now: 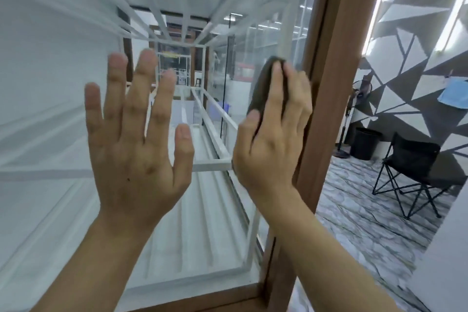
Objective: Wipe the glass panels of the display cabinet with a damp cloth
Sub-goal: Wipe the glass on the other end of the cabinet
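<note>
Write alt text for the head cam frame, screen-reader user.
Seen from a head-worn camera, a person's right hand presses a dark cloth against a glass panel of a display cabinet, close to its brown wooden frame. The left hand is spread open, fingers up, in front of the glass. White shelving shows inside; a black folding chair stands at right.

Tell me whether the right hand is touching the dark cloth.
Touching. The head view shows the right hand with its fingers laid flat over the dark cloth, no gap between them.
</note>
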